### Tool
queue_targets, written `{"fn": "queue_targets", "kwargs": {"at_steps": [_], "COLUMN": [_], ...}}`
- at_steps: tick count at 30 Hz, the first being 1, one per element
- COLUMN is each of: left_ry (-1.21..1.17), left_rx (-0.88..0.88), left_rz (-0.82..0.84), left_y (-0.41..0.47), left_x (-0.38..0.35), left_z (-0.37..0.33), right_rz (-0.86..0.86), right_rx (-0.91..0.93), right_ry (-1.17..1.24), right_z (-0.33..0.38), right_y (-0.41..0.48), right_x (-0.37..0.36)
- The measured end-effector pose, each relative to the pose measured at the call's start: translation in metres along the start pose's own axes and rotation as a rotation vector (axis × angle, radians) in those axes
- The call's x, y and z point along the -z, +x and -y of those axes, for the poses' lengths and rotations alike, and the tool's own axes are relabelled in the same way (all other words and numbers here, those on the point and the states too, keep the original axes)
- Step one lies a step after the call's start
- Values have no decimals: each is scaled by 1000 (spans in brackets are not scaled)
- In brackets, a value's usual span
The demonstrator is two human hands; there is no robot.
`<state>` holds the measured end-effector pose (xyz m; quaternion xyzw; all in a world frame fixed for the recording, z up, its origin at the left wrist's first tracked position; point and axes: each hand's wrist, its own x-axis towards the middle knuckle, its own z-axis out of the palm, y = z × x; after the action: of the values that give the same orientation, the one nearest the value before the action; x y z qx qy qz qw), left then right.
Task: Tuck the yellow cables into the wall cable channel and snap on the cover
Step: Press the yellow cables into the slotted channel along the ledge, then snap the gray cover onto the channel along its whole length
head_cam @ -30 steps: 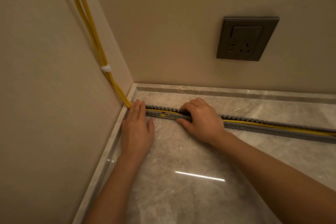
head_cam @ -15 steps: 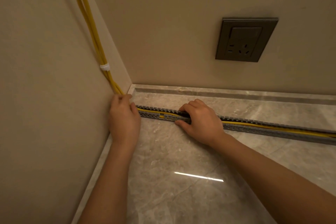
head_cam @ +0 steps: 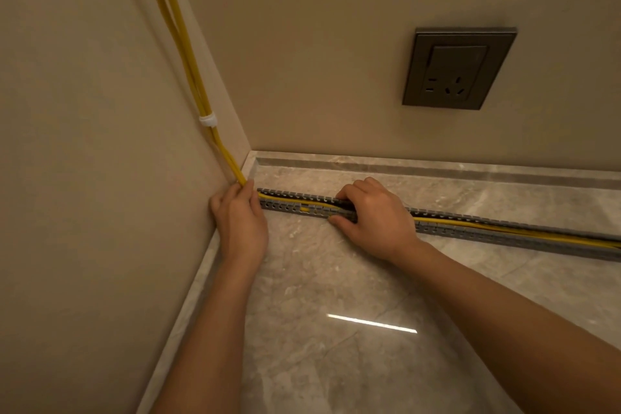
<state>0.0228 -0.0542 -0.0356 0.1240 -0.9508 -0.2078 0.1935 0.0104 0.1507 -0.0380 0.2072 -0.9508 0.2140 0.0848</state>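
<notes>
Tucking stage; judged roughly midway, cover step not begun.

Down the left wall (head_cam: 84,144): yellow cables (head_cam: 188,54), bundled by a white tie (head_cam: 207,120), then bent at the corner into the grey channel (head_cam: 470,235), which lies on the marble surface (head_cam: 336,279) and runs off to the right.

Gripped at that bend by the left hand (head_cam: 240,218), fingers curled round the bundle, just beside the channel's end.

Clamped across the channel by the right hand (head_cam: 376,215): fingers hooked over the far side, thumb against the near side. Hidden underneath: whatever cable sits there.

Right of that hand: seated low inside the channel as far as the frame edge. Counted as done.

Between the two hands: mostly inside, but with a yellow bit showing through a slot in the near side. Cannot tell whether fully seated.

Left to do, by estimate: press down the short stretch near the corner, tidy the bend, then fit the cover. No cover anywhere in view. Channel open-topped along its whole visible length.

On the back wall (head_cam: 336,44), well apart: a dark socket (head_cam: 458,68), nothing plugged in.
</notes>
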Motion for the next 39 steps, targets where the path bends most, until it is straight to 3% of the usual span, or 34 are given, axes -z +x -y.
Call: {"fn": "queue_targets", "kwargs": {"at_steps": [6, 12, 17, 22, 26, 30, 39], "left_ry": [13, 114, 44, -83, 57, 73, 119], "left_rx": [-10, -14, -273, -697, -836, -851, -795], "left_rz": [234, 448, 547, 654, 630, 598, 643], "left_y": [-11, -72, -142, -203, -227, -233, -224], "left_x": [7, 27, 47, 77, 81, 82, 93], "left_z": [-3, -13, -33, -56, -59, -59, -69], "right_rz": [-12, 81, 137, 351, 459, 496, 296], "right_rx": [28, -43, -35, 40, 98, 65, 78], "right_ry": [-155, -203, -157, -103, -113, -36, -112], "right_z": [3, 18, 26, 36, 39, 42, 29], "right_y": [-4, -31, -72, -126, -168, -204, -248], "right_x": [-1, 5, 20, 45, 64, 76, 101]}}
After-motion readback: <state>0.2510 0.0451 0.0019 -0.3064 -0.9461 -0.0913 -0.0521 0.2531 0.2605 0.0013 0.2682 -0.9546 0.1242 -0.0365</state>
